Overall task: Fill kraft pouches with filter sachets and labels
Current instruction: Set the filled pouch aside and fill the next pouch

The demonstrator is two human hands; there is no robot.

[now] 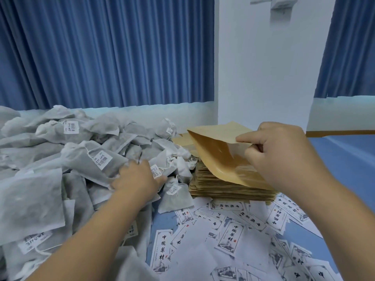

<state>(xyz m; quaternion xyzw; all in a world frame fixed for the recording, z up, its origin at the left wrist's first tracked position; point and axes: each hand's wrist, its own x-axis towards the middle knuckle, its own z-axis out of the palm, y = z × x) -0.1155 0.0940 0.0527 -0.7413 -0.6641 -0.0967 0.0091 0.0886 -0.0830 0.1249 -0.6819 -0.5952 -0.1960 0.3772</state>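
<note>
While the right hand [284,157] pinches the top lip of one kraft pouch [221,151] between thumb and forefinger, the other fingers curl behind that lip. The pouch mouth gapes toward the left side of the counter. The pouch is tilted, and its bottom edge rests on the stack of flat pouches [223,189] mid-counter.

The left hand [138,179] lies palm down on the sachet pile [60,149], just left of the stack. The thumb sticks out to the right and the fingertips are sunk among the bags and blurred. Can't tell if it has a grip on any.

Obstructions:
- The sachet pile covers the whole left side of the counter, from far edge to near edge, and spills up against the left face of the pouch stack.
- A barcode-tagged sachet [95,161] sits just beyond the left fingers, with a drawstring hanging off it.
- One loose sachet [176,197] lies at the stack's near-left corner, partly on the labels.
- Printed labels [229,238] are scattered and overlapping, some face up and some blank side up. They run from the stack's near face to the near edge on the right side and tuck under the stack's front.

Bare blue counter [345,159] shows on the far right. Blue curtain [101,47] and white pillar [263,67] stand behind the far edge.
</note>
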